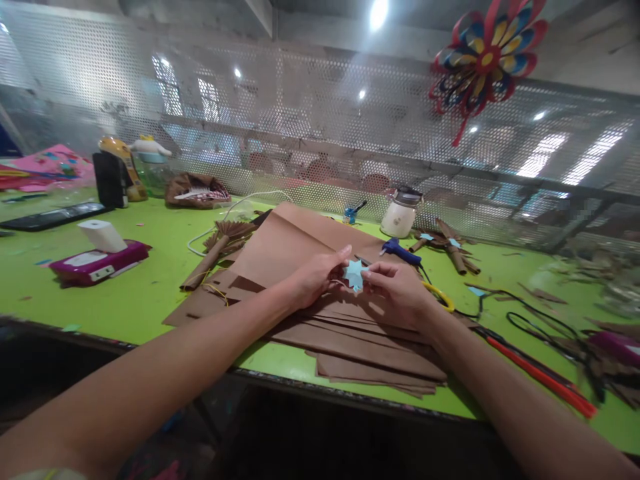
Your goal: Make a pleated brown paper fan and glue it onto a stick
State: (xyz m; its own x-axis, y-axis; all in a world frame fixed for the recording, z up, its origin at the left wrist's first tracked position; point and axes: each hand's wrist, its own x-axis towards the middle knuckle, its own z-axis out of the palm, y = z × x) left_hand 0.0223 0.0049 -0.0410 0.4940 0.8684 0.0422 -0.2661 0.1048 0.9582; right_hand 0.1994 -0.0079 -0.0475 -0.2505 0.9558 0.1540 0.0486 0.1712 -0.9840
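Between my hands is a small light-blue paper star (355, 273), held over a stack of brown paper sheets (290, 233). My left hand (320, 277) is closed on its left side, thumb pointing up. From the other side, my right hand (395, 285) pinches the star's right edge between thumb and fingers. A blue glue gun (400, 252) lies just beyond my right hand. Part of a yellow loop-shaped handle (440, 297) shows beside my right wrist.
Rolled brown paper pieces (207, 260) lie left of the stack, and others with blue stars (453, 245) at right. A purple power strip (100, 265) bears a white plug (103, 235). A lidded jar (400, 213), black cable (545, 320) and long red tool (540, 375) are on the green table.
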